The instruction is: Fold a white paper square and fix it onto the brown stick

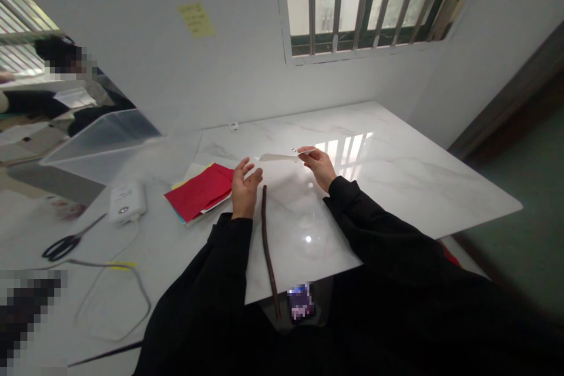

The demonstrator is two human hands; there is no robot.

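Note:
My right hand [318, 165] pinches one end of a thin white strip of paper [278, 157], held up over the marble-patterned table [423, 188]. The strip's other end points left toward my left hand [245, 187], whose fingers are apart and hold nothing. A thin brown stick [267, 241] runs from near my left hand down past the table's front edge. Left of that hand lies a stack of coloured paper [200, 192], red on top, with white, yellow and blue edges showing.
Scissors [66, 247], a white device [127, 202] and a looping cable [143, 288] lie on the left. A clear plastic box [101, 147] stands behind them. A barred window [365, 0] and a yellow note [197, 19] are on the wall. Another person sits at far left.

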